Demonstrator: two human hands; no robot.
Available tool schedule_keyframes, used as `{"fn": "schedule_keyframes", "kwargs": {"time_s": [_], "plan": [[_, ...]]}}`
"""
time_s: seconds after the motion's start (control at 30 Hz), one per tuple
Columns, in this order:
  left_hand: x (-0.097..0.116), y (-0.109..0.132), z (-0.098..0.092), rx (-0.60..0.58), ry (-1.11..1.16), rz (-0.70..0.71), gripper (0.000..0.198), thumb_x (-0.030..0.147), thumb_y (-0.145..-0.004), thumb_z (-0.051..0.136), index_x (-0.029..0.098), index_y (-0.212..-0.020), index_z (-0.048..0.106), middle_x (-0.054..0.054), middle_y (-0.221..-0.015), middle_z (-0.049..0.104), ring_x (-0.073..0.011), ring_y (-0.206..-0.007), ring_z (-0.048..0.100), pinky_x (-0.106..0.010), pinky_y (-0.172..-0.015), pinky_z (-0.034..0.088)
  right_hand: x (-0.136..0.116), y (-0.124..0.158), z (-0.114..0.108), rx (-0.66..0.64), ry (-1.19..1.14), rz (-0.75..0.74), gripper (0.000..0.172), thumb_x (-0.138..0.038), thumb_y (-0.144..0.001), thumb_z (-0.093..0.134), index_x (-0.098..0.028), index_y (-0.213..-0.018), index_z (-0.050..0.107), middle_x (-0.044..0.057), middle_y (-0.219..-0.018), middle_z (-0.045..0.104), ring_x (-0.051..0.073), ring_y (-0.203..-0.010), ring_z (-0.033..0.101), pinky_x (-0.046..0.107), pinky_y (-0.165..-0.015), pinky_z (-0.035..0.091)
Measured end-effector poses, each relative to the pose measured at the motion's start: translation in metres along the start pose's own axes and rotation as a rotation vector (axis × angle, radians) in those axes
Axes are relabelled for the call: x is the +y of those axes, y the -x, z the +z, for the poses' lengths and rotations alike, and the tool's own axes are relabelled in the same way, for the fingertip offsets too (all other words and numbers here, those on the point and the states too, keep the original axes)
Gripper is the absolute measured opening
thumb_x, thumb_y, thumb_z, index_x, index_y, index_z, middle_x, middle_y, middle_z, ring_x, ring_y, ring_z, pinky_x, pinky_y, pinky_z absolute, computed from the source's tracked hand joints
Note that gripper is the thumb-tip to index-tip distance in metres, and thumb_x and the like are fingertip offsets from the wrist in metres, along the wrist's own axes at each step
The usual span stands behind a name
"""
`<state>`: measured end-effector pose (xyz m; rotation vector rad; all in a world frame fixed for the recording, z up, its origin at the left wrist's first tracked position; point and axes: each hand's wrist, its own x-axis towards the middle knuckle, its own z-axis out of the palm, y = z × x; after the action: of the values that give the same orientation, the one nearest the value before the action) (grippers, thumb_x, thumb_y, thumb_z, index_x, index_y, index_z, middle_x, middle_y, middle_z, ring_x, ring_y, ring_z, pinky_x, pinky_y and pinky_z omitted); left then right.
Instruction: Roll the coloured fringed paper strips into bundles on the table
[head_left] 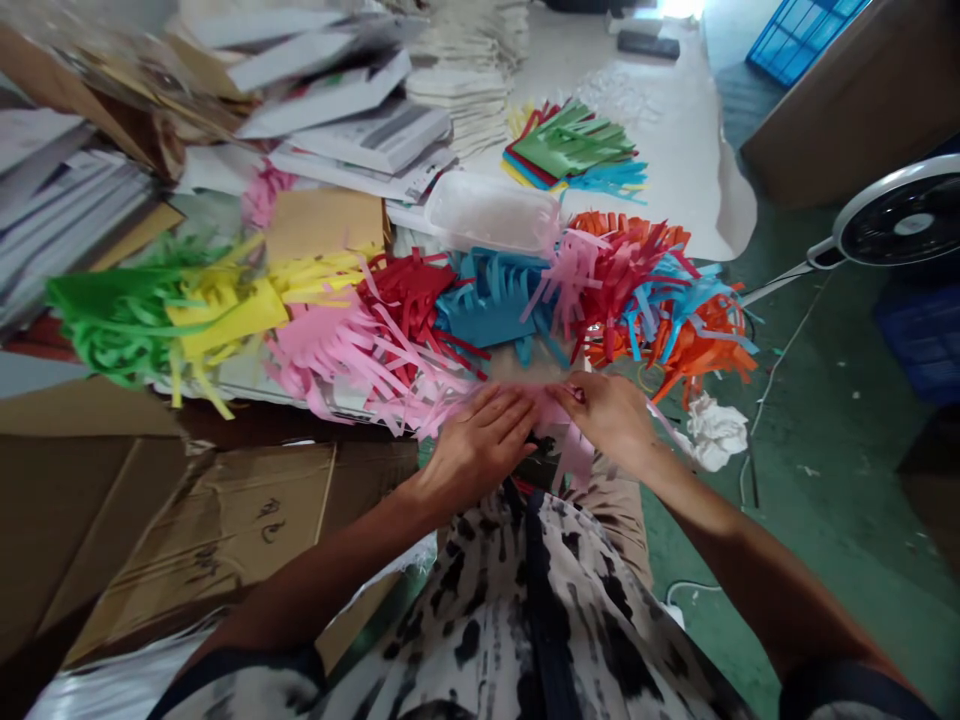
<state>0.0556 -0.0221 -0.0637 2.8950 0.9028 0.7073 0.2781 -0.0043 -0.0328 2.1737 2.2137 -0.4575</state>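
At the near edge of the table, a strip of pink fringed paper (547, 402) lies between my hands, with loose ends hanging below the edge. My left hand (480, 440) lies over it with fingers stretched flat. My right hand (613, 418) pinches the strip's right end between thumb and fingers. Just left of them is a pink fringed bundle (326, 335). Behind my hands are dark red (412, 300) and blue fringed pieces (487, 305). A mixed pile of orange fringes (701, 345), red, pink and light blue sits behind my right hand.
Green (112, 310) and yellow fringed bundles (232, 315) lie at the left. Farther back are a translucent plastic tray (491, 212), stacked flat boxes (375, 130) and more fringed sheets (574, 145). A fan (911, 222) stands right; an open cardboard box (225, 530) is below left.
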Motion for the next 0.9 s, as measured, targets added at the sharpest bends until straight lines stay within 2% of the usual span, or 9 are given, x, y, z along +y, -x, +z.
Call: {"fn": "schedule_keyframes", "kwargs": {"time_s": [0.2, 0.3, 0.43, 0.5, 0.57, 0.63, 0.67, 0.77, 0.9], "plan": [[0.000, 0.008, 0.005, -0.059, -0.004, -0.045, 0.043, 0.031, -0.104, 0.060, 0.012, -0.142, 0.064, -0.017, -0.143, 0.069, -0.0330, -0.135, 0.064, -0.058, -0.118, 0.050, -0.001, 0.002, -0.001, 0.046, -0.005, -0.004, 0.041, -0.051, -0.103, 0.049, -0.022, -0.091, 0.075, 0.009, -0.084, 0.080, 0.026, -0.078, 0.072, 0.034, -0.060, 0.025], [0.002, 0.006, 0.005, -0.088, -0.028, -0.062, 0.043, 0.037, -0.104, 0.061, 0.018, -0.142, 0.064, -0.015, -0.146, 0.067, -0.0343, -0.137, 0.062, -0.069, -0.123, 0.038, 0.012, 0.006, -0.010, 0.052, -0.006, -0.025, 0.022, -0.037, -0.095, 0.058, -0.025, -0.105, 0.074, 0.006, -0.088, 0.081, 0.026, -0.081, 0.073, 0.033, -0.060, 0.029], [0.005, 0.001, 0.000, -0.112, -0.037, -0.069, 0.043, 0.045, -0.103, 0.061, 0.022, -0.139, 0.066, -0.014, -0.146, 0.066, -0.0335, -0.136, 0.061, -0.076, -0.127, 0.021, 0.044, 0.018, -0.031, 0.104, 0.045, -0.102, 0.027, -0.024, -0.085, 0.061, -0.021, -0.111, 0.070, 0.009, -0.102, 0.079, 0.027, -0.087, 0.072, 0.033, -0.064, 0.039], [0.005, -0.001, -0.002, -0.110, -0.037, -0.077, 0.041, 0.045, -0.103, 0.061, 0.023, -0.137, 0.067, -0.013, -0.142, 0.068, -0.0329, -0.134, 0.062, -0.076, -0.129, 0.018, 0.055, 0.029, -0.041, 0.200, 0.064, -0.094, 0.028, -0.023, -0.085, 0.059, -0.020, -0.109, 0.071, 0.011, -0.107, 0.078, 0.029, -0.091, 0.072, 0.036, -0.069, 0.045], [0.005, -0.003, -0.002, -0.104, -0.034, -0.081, 0.040, 0.044, -0.103, 0.060, 0.023, -0.136, 0.068, -0.013, -0.139, 0.070, -0.0327, -0.133, 0.062, -0.076, -0.129, 0.015, 0.056, 0.041, -0.045, 0.376, 0.081, -0.069, 0.031, -0.021, -0.085, 0.058, -0.019, -0.113, 0.071, 0.013, -0.111, 0.077, 0.032, -0.100, 0.071, 0.041, -0.078, 0.051], [0.005, -0.003, -0.002, -0.098, -0.024, -0.085, 0.038, 0.043, -0.103, 0.060, 0.023, -0.134, 0.068, -0.013, -0.139, 0.069, -0.0324, -0.132, 0.062, -0.076, -0.129, 0.012, 0.047, 0.053, -0.039, 0.531, 0.064, -0.171, 0.034, -0.020, -0.087, 0.056, -0.018, -0.118, 0.071, 0.013, -0.115, 0.077, 0.033, -0.110, 0.070, 0.047, -0.090, 0.053], [0.005, -0.003, -0.001, -0.094, -0.018, -0.091, 0.037, 0.043, -0.103, 0.061, 0.024, -0.134, 0.069, -0.013, -0.140, 0.069, -0.0322, -0.132, 0.062, -0.076, -0.130, 0.011, 0.040, 0.058, -0.032, 0.548, 0.040, -0.281, 0.036, -0.019, -0.089, 0.054, -0.019, -0.121, 0.071, 0.012, -0.118, 0.077, 0.032, -0.114, 0.069, 0.049, -0.096, 0.052], [0.005, 0.000, 0.000, -0.093, 0.003, -0.108, 0.034, 0.041, -0.101, 0.063, 0.025, -0.130, 0.071, -0.014, -0.141, 0.068, -0.0318, -0.133, 0.062, -0.076, -0.130, 0.008, 0.023, 0.064, -0.003, 0.378, 0.039, -0.617, 0.041, -0.019, -0.095, 0.053, -0.024, -0.133, 0.069, 0.009, -0.131, 0.076, 0.028, -0.119, 0.070, 0.048, -0.105, 0.051], [0.003, 0.008, -0.005, -0.101, 0.036, -0.097, 0.032, 0.040, -0.103, 0.061, 0.025, -0.130, 0.072, -0.012, -0.142, 0.069, -0.0312, -0.134, 0.062, -0.077, -0.129, 0.003, 0.034, 0.061, 0.018, 0.364, 0.190, -0.539, 0.036, -0.031, -0.103, 0.058, -0.022, -0.136, 0.070, 0.010, -0.139, 0.073, 0.030, -0.129, 0.067, 0.047, -0.113, 0.046]]}}
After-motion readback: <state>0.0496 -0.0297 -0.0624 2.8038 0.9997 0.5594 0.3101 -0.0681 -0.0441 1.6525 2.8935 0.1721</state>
